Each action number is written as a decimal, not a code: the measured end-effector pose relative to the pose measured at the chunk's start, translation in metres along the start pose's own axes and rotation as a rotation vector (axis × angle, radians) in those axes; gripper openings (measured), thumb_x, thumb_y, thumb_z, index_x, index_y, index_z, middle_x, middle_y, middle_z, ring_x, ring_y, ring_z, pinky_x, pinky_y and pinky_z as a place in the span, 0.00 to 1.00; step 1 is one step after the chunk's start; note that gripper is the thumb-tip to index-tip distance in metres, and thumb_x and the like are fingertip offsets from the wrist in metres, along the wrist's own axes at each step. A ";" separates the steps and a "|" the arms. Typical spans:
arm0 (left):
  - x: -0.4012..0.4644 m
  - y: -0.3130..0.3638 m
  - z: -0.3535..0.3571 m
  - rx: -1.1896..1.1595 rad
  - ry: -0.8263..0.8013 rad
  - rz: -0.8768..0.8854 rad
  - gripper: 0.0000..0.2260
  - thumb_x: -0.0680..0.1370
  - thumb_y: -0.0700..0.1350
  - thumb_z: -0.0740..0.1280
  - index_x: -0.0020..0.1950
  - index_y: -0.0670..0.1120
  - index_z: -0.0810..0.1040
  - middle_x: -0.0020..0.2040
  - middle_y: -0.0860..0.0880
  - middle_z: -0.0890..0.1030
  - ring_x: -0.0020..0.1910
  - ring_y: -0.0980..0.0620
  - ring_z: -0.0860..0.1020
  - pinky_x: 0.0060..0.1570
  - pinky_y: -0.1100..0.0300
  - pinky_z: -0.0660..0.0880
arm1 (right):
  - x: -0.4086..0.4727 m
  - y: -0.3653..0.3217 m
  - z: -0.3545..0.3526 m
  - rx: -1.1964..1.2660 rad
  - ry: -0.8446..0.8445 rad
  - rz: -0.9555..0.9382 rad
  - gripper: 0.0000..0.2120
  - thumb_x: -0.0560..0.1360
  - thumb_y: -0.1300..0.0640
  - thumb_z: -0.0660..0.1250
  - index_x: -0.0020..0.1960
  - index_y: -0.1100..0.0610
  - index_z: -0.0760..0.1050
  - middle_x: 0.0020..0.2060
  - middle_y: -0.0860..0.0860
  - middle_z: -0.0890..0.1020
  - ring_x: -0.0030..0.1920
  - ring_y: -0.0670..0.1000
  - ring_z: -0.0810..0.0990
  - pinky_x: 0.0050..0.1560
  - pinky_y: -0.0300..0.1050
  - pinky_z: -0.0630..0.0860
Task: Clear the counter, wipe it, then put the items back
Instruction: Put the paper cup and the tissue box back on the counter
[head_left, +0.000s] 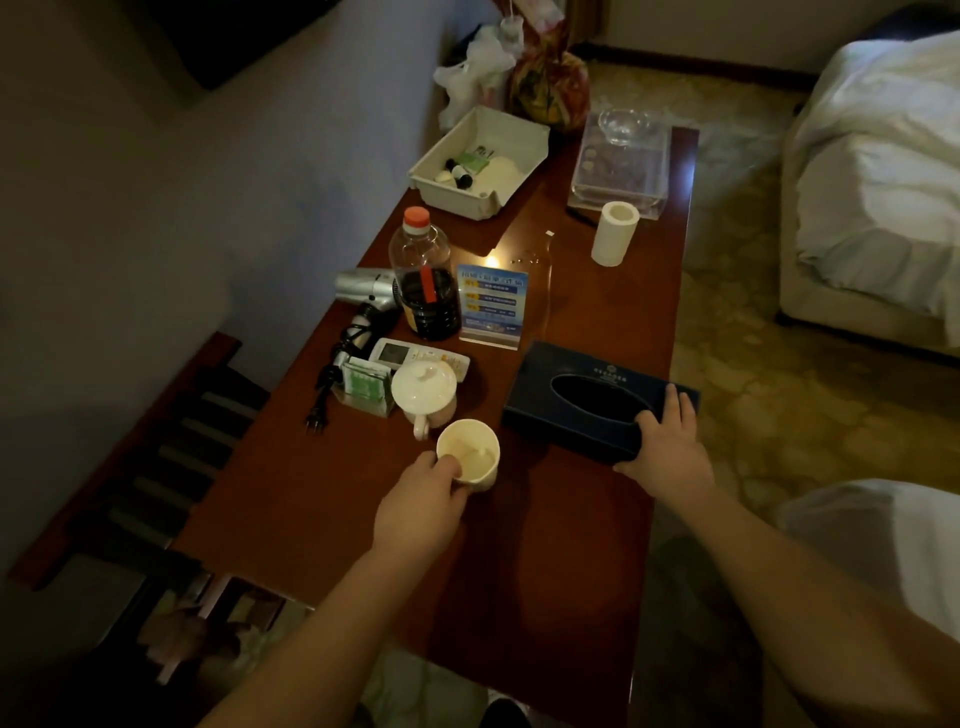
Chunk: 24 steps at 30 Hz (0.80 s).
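A long reddish-brown wooden counter (519, 545) runs away from me. My left hand (421, 499) grips a white open cup (470, 454) at its near side, thumb at the rim. My right hand (667, 447) holds the near right corner of a dark blue tissue box (582, 400), fingers over the top and thumb on the side. Behind the cup stands a white lidded mug (423, 389). Further back are a remote control (415, 356), a green sachet holder (366, 384), a dark-liquid bottle with a red cap (423, 275), a silver hair dryer (363, 288) and a blue card stand (491, 304).
At the far end sit a white tray of toiletries (480, 161), a clear acrylic box with a glass bowl (621, 161), a white paper roll (614, 234), a patterned bag (550, 88) and a white plastic bag (478, 67). Beds stand right; a slatted rack (171, 447) stands left.
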<state>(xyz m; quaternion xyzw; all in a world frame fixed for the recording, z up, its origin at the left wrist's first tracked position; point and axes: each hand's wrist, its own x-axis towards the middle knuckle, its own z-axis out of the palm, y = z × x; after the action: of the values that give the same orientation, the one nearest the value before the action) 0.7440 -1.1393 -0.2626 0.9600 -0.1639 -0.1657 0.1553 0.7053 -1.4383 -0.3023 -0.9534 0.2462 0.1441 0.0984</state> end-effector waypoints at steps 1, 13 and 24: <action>-0.009 -0.004 -0.001 0.002 0.004 -0.002 0.09 0.81 0.51 0.61 0.58 0.49 0.74 0.55 0.51 0.73 0.47 0.53 0.73 0.36 0.60 0.70 | -0.009 0.000 0.002 0.005 0.004 0.000 0.30 0.68 0.44 0.75 0.63 0.52 0.66 0.77 0.57 0.40 0.77 0.60 0.39 0.68 0.60 0.67; -0.146 -0.057 -0.009 -0.023 0.140 -0.128 0.11 0.80 0.50 0.63 0.61 0.50 0.75 0.60 0.53 0.74 0.49 0.55 0.75 0.44 0.56 0.80 | -0.140 -0.023 0.027 0.020 0.035 -0.088 0.30 0.68 0.44 0.75 0.64 0.52 0.67 0.77 0.56 0.41 0.77 0.58 0.40 0.68 0.60 0.67; -0.360 -0.124 -0.023 -0.110 0.311 -0.369 0.10 0.79 0.53 0.65 0.58 0.51 0.77 0.61 0.53 0.73 0.49 0.57 0.73 0.37 0.66 0.71 | -0.290 -0.092 0.028 -0.047 0.069 -0.446 0.30 0.67 0.43 0.75 0.63 0.50 0.67 0.77 0.53 0.40 0.77 0.56 0.39 0.69 0.58 0.67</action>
<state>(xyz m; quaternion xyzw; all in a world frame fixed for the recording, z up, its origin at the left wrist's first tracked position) 0.4646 -0.8907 -0.1893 0.9777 0.0495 -0.0504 0.1979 0.5024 -1.2242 -0.2245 -0.9906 0.0291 0.0916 0.0969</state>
